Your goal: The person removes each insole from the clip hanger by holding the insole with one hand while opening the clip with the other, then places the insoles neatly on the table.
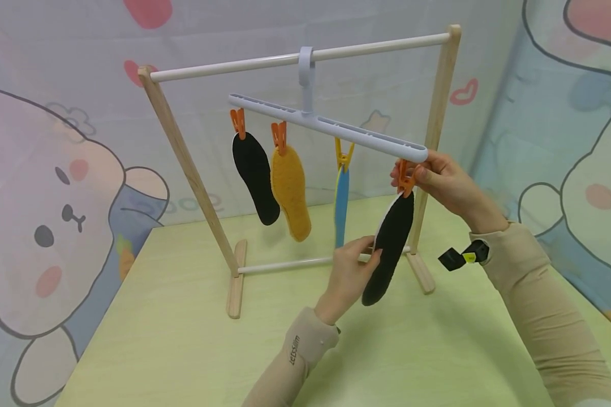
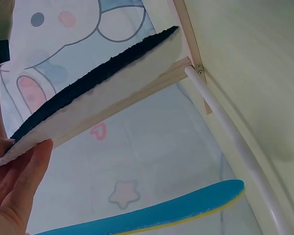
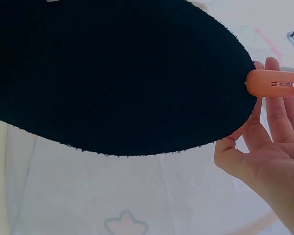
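In the head view, a black insole [image 1: 388, 254] with a white underside hangs from an orange clothespin [image 1: 405, 180] at the right end of a pale hanger [image 1: 366, 138]. My left hand [image 1: 348, 274] pinches the insole's left edge about halfway down, thumb on the dark face. My right hand [image 1: 445, 183] holds the clothespin, with thumb and fingers on either side of it. The left wrist view shows the left fingertips [image 2: 41, 147] against the white underside. In the right wrist view, the insole's dark face [image 3: 122, 78] fills much of the frame, partly hiding the right fingers.
A black insole [image 1: 254, 178], a mustard insole [image 1: 291, 192] and a blue insole with a yellow edge [image 1: 341, 206] hang from the same hanger. It hooks over the white rod [image 1: 224, 68] of a wooden-legged rack [image 1: 188, 169] on a light green table [image 1: 173, 350]. Cartoon-print cloth surrounds the table.
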A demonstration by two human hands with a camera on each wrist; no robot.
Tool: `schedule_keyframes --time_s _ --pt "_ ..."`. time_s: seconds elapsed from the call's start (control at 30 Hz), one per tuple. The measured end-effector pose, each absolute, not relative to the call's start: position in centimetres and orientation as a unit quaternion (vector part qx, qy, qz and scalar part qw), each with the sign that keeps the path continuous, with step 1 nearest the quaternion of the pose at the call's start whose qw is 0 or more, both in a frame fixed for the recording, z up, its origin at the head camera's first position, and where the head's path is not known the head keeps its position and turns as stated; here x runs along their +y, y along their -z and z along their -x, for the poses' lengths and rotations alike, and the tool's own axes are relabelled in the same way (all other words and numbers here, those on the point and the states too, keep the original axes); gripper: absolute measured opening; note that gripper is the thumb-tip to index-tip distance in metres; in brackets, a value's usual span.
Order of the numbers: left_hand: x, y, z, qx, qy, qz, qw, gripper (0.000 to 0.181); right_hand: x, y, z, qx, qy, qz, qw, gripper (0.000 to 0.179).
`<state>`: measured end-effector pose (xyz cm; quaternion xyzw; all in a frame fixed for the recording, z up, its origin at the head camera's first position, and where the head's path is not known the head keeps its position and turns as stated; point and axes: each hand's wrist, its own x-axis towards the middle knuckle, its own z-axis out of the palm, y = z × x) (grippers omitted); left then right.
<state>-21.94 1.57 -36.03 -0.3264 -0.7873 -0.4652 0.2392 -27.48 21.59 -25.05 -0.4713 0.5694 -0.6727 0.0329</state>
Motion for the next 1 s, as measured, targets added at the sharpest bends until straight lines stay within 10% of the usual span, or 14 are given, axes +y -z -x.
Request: schedule_keyframes --time_s 1.0 --pt "0.3 36.6 20.7 -0.805 0.470 0.311 0.188 0.014 21.4 25.1 27.4 0.569 0.676 0.466 0.030 0.028"
